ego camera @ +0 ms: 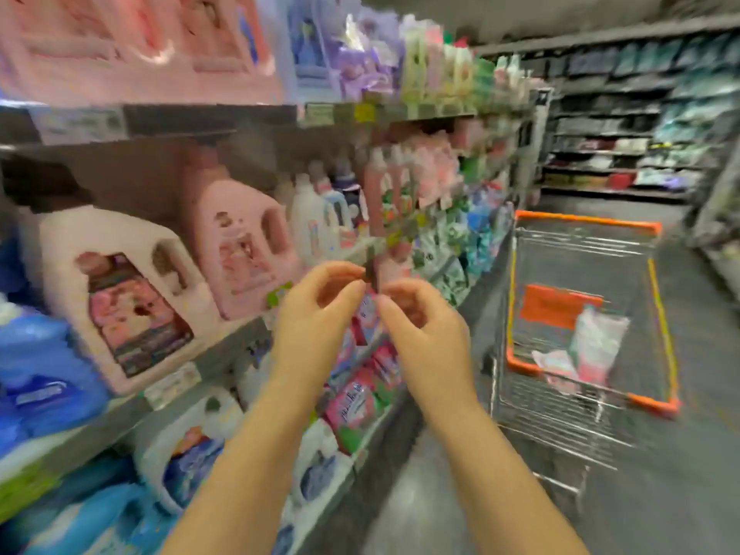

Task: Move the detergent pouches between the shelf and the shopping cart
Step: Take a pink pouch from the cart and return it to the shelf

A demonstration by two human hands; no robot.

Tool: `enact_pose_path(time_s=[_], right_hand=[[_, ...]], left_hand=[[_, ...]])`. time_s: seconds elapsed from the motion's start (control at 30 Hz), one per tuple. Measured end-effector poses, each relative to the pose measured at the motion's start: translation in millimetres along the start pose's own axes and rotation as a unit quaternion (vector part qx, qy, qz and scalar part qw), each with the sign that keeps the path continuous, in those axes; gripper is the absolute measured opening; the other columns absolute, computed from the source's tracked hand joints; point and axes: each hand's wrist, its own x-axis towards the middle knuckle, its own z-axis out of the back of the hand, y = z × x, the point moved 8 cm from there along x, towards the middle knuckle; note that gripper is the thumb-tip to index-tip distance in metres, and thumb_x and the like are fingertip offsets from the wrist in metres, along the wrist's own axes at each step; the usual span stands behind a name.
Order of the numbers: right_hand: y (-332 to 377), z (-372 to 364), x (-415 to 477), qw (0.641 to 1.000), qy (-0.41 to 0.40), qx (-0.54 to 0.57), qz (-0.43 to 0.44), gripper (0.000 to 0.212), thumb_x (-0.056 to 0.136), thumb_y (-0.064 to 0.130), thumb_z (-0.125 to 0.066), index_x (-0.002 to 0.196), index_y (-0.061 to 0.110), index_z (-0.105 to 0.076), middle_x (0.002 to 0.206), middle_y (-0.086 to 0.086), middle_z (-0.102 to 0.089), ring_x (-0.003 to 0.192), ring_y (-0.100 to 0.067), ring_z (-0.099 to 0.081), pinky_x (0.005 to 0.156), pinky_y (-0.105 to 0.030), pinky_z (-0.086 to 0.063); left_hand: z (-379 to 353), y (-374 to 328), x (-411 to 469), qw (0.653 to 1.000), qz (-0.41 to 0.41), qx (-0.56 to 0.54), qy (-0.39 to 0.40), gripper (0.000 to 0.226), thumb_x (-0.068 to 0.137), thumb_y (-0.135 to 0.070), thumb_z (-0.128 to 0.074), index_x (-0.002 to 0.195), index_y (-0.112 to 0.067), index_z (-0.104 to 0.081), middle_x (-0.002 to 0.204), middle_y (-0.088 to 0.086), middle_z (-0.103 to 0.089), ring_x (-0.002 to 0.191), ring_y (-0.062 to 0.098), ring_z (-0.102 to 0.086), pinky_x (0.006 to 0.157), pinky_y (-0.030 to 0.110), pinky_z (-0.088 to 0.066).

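left hand (316,314), right hand (420,320): fingers loosely curled, empty, seemingly ready to take pink pouches (358,398) from shelf (230,343) | cart (588,219) parked near, holds pouch (598,338)

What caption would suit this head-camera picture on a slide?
Left hand and right hand hover before the shelf pouches; other pouches lie in the orange-rimmed cart.

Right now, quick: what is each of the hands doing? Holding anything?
Left hand: open, fingers loosely curved, holding nothing that shows.
Right hand: open too, loosely curved, nothing in it; the picture is blurred.
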Motion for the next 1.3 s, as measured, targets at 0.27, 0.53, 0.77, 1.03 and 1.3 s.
enact_pose_path(time_s=[0.27, 0.53, 0.77, 1.03, 1.3], right_hand=[[-159.0, 189.3, 76.8, 0.972, -0.147, -0.147, -0.112, 0.019, 0.085, 0.016, -0.064, 0.079, 0.033, -0.058, 0.072, 0.018, -0.062, 0.067, 0.006, -0.056, 0.067, -0.012, -0.045], [-317.8, 368.6, 128.2, 0.897, -0.283, -0.191, -0.279, 0.014, 0.085, 0.026, -0.064, 0.096, 0.029, -0.057, 0.084, 0.016, -0.061, 0.076, 0.001, -0.056, 0.076, -0.022, -0.046], [-502.0, 490.2, 153.4, 0.847, -0.32, -0.193, -0.379, 0.037, 0.09, 0.032, -0.058, 0.124, 0.022, -0.048, 0.103, 0.008, -0.06, 0.08, -0.005, -0.054, 0.063, -0.02, -0.036], [-691.6, 543.0, 179.2, 0.807, -0.294, -0.167, -0.484, 0.043, 0.095, 0.032, -0.051, 0.132, 0.013, -0.044, 0.112, -0.001, -0.06, 0.092, -0.013, -0.054, 0.071, -0.018, -0.033], [-849.7, 522.5, 148.1, 0.732, -0.242, -0.157, -0.617, 0.061, 0.088, 0.04, -0.054, 0.138, 0.012, -0.033, 0.133, -0.011, -0.05, 0.12, -0.032, -0.048, 0.102, -0.04, -0.04]], left_hand=[[-251.1, 122.5, 74.0, 0.984, 0.057, -0.054, 0.16, 0.027, 0.085, -0.002, -0.059, 0.084, -0.029, -0.059, 0.079, -0.01, -0.062, 0.068, -0.008, -0.054, 0.07, 0.01, -0.043], [-486.9, 224.1, 153.0, 0.952, 0.124, -0.025, 0.279, 0.028, 0.086, -0.01, -0.06, 0.106, -0.027, -0.052, 0.09, -0.007, -0.061, 0.072, 0.001, -0.055, 0.08, 0.029, -0.045], [-638.7, 364.7, 146.4, 0.918, 0.241, 0.071, 0.308, 0.065, 0.087, -0.019, -0.061, 0.142, -0.021, -0.027, 0.124, 0.001, -0.049, 0.092, 0.014, -0.054, 0.074, 0.021, -0.036], [-760.9, 503.6, 137.9, 0.863, 0.345, 0.167, 0.328, 0.078, 0.089, -0.023, -0.059, 0.148, -0.023, -0.008, 0.143, 0.005, -0.04, 0.103, 0.013, -0.052, 0.081, 0.021, -0.037], [-812.0, 641.0, 94.3, 0.82, 0.392, 0.237, 0.342, 0.097, 0.081, -0.037, -0.067, 0.149, -0.026, 0.001, 0.152, 0.009, -0.025, 0.137, 0.026, -0.029, 0.109, 0.037, -0.028]])
